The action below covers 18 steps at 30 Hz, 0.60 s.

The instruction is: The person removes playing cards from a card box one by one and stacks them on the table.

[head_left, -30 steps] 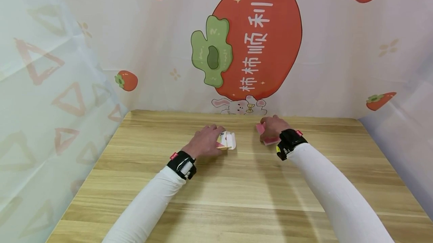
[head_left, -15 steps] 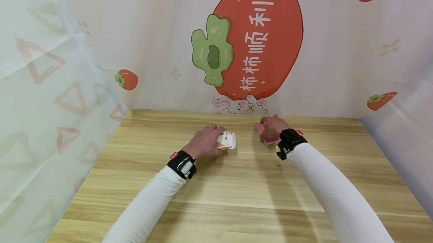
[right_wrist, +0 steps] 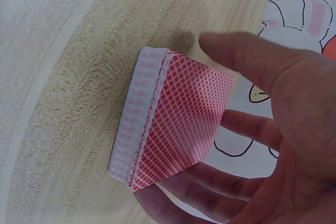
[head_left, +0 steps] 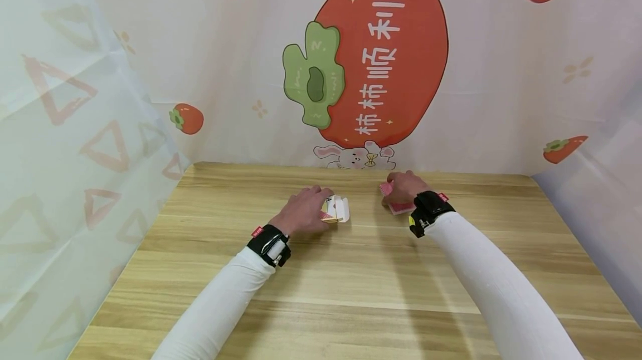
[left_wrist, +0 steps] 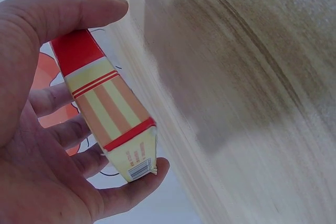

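Observation:
My left hand [head_left: 303, 209] grips a playing-card box [head_left: 333, 209] low over the table. Its white flap stands open at the end facing right. In the left wrist view, the thumb lies along the red end of the box [left_wrist: 110, 103], while the little finger touches its barcode end. To the right, my right hand [head_left: 407, 188] holds a deck of playing cards [head_left: 401, 208] by its edges. The deck [right_wrist: 184, 119] shows red-and-white patterned backs in the right wrist view, with fingers along its lower and far sides and the thumb near its upper corner.
Both hands are over the far part of a wooden table [head_left: 321, 287], with a gap between box and deck. A printed cloth backdrop [head_left: 230, 70] rises behind the table's back edge, and more cloth hangs at both sides.

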Each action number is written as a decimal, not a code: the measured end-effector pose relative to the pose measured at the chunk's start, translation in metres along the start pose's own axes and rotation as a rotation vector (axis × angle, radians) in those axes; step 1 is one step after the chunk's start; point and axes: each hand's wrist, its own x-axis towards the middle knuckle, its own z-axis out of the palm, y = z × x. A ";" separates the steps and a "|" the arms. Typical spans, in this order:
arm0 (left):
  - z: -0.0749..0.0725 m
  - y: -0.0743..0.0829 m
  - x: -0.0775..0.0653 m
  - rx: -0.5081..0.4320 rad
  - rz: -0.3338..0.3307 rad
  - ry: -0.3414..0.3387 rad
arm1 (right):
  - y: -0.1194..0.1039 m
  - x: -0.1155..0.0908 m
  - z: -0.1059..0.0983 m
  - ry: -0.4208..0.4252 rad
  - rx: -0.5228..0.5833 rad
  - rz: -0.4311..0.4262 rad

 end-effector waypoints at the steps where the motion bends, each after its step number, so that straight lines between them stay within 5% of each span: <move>1: 0.000 0.000 0.000 -0.002 -0.001 0.001 | 0.000 0.000 0.000 0.004 0.000 0.001; 18: 0.001 -0.002 -0.002 -0.023 -0.013 -0.005 | -0.001 0.001 0.002 0.018 0.007 0.029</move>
